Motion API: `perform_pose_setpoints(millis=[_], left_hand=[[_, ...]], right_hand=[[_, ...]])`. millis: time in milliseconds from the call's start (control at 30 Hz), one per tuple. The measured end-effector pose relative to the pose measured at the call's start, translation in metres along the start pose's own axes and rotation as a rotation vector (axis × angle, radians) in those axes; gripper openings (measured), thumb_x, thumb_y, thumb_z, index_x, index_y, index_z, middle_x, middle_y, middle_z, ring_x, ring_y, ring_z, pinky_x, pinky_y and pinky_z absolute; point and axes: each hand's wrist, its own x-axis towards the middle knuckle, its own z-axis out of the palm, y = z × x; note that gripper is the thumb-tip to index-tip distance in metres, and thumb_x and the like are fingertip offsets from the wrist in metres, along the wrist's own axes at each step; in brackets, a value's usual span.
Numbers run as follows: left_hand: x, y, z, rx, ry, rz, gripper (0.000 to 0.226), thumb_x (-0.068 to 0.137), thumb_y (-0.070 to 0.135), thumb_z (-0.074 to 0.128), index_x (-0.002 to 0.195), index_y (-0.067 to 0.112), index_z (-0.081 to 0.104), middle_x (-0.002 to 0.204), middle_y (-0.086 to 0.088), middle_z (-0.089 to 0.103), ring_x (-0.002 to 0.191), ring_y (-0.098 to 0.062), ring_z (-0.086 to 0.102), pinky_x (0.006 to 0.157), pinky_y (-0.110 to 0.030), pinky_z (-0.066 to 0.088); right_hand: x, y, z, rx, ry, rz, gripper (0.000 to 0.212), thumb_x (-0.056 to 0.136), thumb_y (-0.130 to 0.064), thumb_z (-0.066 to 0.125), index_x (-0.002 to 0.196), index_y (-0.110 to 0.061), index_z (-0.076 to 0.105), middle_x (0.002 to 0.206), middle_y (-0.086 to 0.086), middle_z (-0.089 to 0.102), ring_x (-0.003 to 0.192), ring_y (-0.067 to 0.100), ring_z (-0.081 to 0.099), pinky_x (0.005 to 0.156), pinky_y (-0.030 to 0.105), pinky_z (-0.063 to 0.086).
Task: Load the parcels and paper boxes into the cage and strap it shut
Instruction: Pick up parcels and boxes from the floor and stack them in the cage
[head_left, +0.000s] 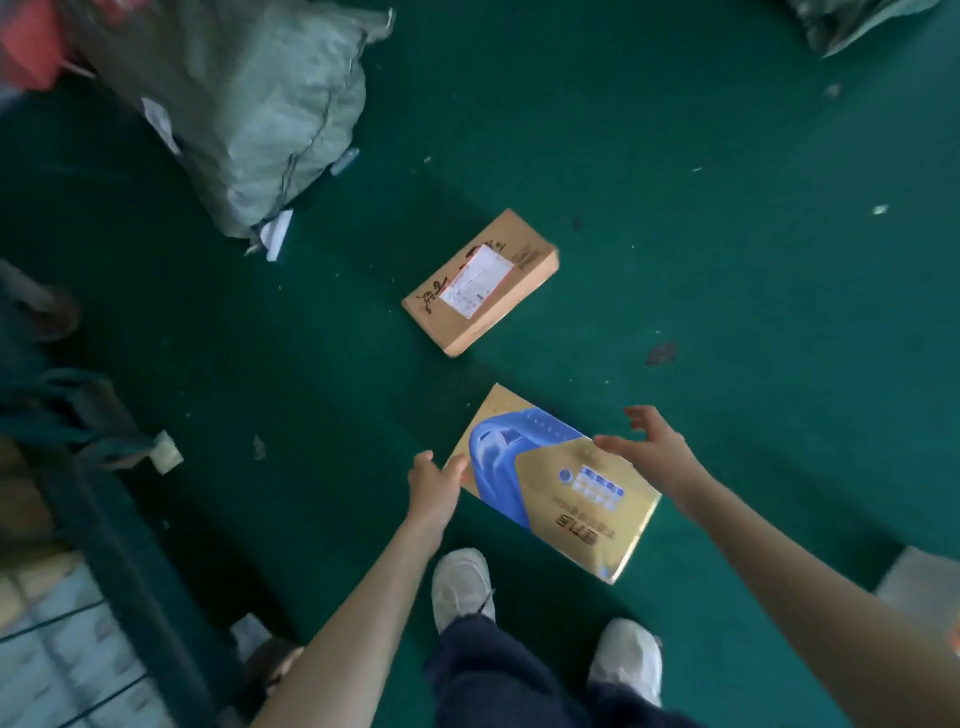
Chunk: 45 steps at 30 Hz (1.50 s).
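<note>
Gold-and-blue box (558, 483): lies flat on the green floor (727, 260), printed face up, set askew to the person's stance.

Left hand (434, 478): in contact with the box's left edge, thumb lying over the corner. Whether the fingers close round that edge cannot be told.

Right hand (649, 447): released, fingers spread, poised at the box's far right edge, with one fingertip at the rim.

Brown carton (480, 280): on the floor just beyond the box, apart from it, white label up, handwriting on the lid.

Grey-green sack (260, 104): well beyond the box, to its left.

White shoes (462, 587): on the floor on the box's near side.

Cage (119, 519): dark frame well to the left of the box. Contents too blurred to identify.
</note>
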Motion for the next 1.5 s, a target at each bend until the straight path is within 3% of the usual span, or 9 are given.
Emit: perform_pose_setpoints(millis=[133, 267, 400, 467, 633, 800, 900, 1133, 1500], left_hand=[[0.117, -0.057, 0.036, 0.078, 0.123, -0.009, 0.070, 0.097, 0.034, 0.059, 0.152, 0.006, 0.026, 0.153, -0.021, 0.024, 0.136, -0.037, 0.038, 0.109, -0.040, 0.032], [0.174, -0.095, 0.061, 0.029, 0.132, -0.045, 0.076, 0.084, 0.054, 0.063, 0.136, -0.001, 0.048, 0.135, -0.024, 0.048, 0.115, -0.036, 0.053, 0.099, -0.039, 0.044], [0.193, -0.099, 0.082, 0.023, 0.206, 0.020, 0.045, 0.092, 0.038, 0.065, 0.121, 0.006, 0.054, 0.119, -0.015, 0.045, 0.080, -0.016, 0.049, 0.076, -0.028, 0.035], [0.201, -0.088, 0.088, -0.010, 0.241, 0.102, 0.043, 0.090, 0.037, 0.068, 0.117, 0.008, 0.053, 0.116, -0.011, 0.046, 0.081, -0.017, 0.051, 0.075, -0.029, 0.039], [0.221, -0.036, 0.098, -0.148, 0.244, 0.323, 0.044, 0.092, 0.023, 0.067, 0.124, -0.002, 0.048, 0.110, -0.009, 0.059, 0.098, -0.025, 0.059, 0.082, -0.027, 0.043], [0.253, 0.028, 0.085, 0.037, 0.464, 0.610, 0.062, 0.084, 0.026, 0.075, 0.129, -0.005, 0.045, 0.127, -0.021, 0.042, 0.116, -0.041, 0.045, 0.098, -0.044, 0.036], [0.273, 0.070, 0.055, 0.384, 0.618, 0.649, 0.091, 0.076, 0.048, 0.078, 0.142, 0.004, 0.034, 0.148, -0.019, 0.026, 0.134, -0.038, 0.030, 0.106, -0.052, 0.028], [0.315, 0.127, 0.021, 1.064, 0.177, 0.567, 0.142, 0.057, 0.078, 0.073, 0.155, 0.026, -0.017, 0.160, -0.010, -0.028, 0.148, -0.032, -0.023, 0.115, -0.066, -0.002], [0.308, 0.124, 0.014, 1.153, 0.163, 0.539, 0.142, 0.058, 0.075, 0.077, 0.153, 0.027, -0.017, 0.159, -0.018, -0.002, 0.145, -0.040, -0.001, 0.111, -0.068, 0.015]], right_hand=[[0.127, 0.042, 0.068, -0.191, -0.071, -0.038, 0.081, 0.080, -0.048, 0.075, 0.146, -0.021, 0.036, 0.147, 0.010, 0.041, 0.134, 0.033, 0.038, 0.105, 0.055, 0.039], [0.203, 0.062, 0.106, -0.285, -0.152, -0.064, 0.083, 0.077, -0.050, 0.077, 0.143, -0.018, 0.038, 0.141, 0.010, 0.047, 0.128, 0.032, 0.046, 0.107, 0.052, 0.038], [0.238, 0.063, 0.120, -0.319, -0.158, -0.134, 0.071, 0.071, -0.058, 0.078, 0.125, -0.020, 0.053, 0.120, 0.009, 0.054, 0.113, 0.029, 0.052, 0.100, 0.045, 0.044], [0.247, 0.062, 0.114, -0.292, -0.149, -0.131, 0.077, 0.061, -0.068, 0.078, 0.114, -0.018, 0.057, 0.114, 0.012, 0.058, 0.105, 0.029, 0.056, 0.093, 0.042, 0.048], [0.251, 0.061, 0.085, 0.149, -0.142, -0.071, 0.113, 0.022, -0.077, 0.085, 0.106, -0.004, 0.066, 0.101, 0.018, 0.073, 0.093, 0.035, 0.071, 0.088, 0.056, 0.055], [0.254, 0.063, 0.060, 0.571, -0.063, -0.057, 0.115, 0.027, -0.058, 0.095, 0.120, 0.001, 0.060, 0.106, 0.018, 0.073, 0.095, 0.036, 0.071, 0.090, 0.055, 0.055], [0.254, 0.069, 0.049, 0.775, 0.011, -0.045, 0.082, 0.058, -0.042, 0.091, 0.122, 0.000, 0.061, 0.108, 0.017, 0.073, 0.096, 0.036, 0.071, 0.090, 0.052, 0.056], [0.263, 0.076, 0.049, 0.995, 0.273, 0.052, 0.036, 0.077, -0.033, 0.082, 0.099, -0.007, 0.070, 0.100, 0.010, 0.075, 0.090, 0.029, 0.072, 0.083, 0.043, 0.058], [0.264, 0.040, 0.073, 0.972, 0.283, 0.050, 0.061, 0.077, -0.038, 0.081, 0.118, 0.003, 0.062, 0.101, 0.014, 0.073, 0.084, 0.029, 0.071, 0.078, 0.043, 0.059]])
